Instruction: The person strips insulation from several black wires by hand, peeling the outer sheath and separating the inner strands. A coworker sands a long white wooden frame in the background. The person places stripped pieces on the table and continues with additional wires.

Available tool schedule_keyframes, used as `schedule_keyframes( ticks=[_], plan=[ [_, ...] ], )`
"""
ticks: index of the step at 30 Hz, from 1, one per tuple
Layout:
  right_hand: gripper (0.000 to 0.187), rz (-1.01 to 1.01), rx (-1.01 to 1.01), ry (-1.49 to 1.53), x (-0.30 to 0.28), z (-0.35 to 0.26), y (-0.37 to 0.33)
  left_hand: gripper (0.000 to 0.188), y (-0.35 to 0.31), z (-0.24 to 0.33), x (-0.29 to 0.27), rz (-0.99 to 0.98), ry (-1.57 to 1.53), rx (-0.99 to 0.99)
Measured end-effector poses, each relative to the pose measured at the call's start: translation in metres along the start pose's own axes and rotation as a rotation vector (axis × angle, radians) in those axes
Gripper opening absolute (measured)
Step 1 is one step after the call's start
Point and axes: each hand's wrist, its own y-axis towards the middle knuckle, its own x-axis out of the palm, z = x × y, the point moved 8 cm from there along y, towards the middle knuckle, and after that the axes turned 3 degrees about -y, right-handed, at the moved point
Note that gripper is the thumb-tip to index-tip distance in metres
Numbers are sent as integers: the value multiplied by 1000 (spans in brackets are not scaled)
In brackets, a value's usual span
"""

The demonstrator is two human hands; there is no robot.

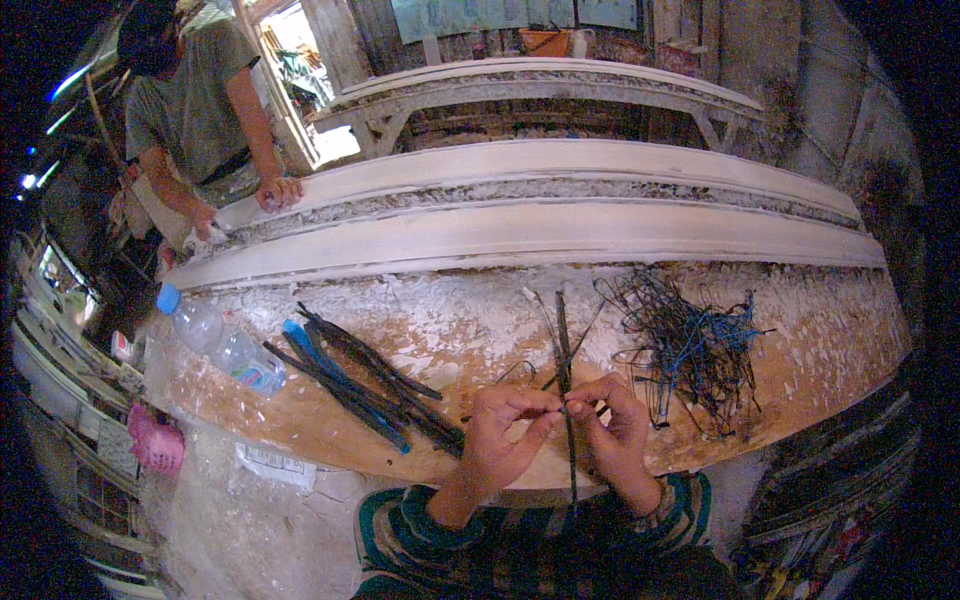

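White residue is spread over the wooden table (800, 405); two long white mouldings (540, 230) are laid beyond it, attended at far left by a co-worker (190, 120). At the near edge, toward the middle, a dark strip (562, 335) is held upright from the body outward. It is pinched between thumb and fingertips by the left hand (508, 430), and likewise by the right hand (614, 425). Thin strands are splayed near its far end. To the left, black and blue strips (360, 390) are laid in a loose bundle, apparently not yet worked. To the right, a tangled heap (700, 340) of black and blue strands is piled. The work is judged partway: strands seem already separated, while the held strip and the bundle are left. Whether the heap is wanted or discarded cannot be told.
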Motion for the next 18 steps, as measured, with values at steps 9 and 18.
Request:
schedule_keyframes(
  ticks=[9,18],
  plan=[
    [10,-31,-112,-73,1,-11,4,31,-3,-1,-13,271,-499,45],
    [8,-99,-84,-93,9,-11,4,38,-2,14,-14,162,277,207]
  ],
)
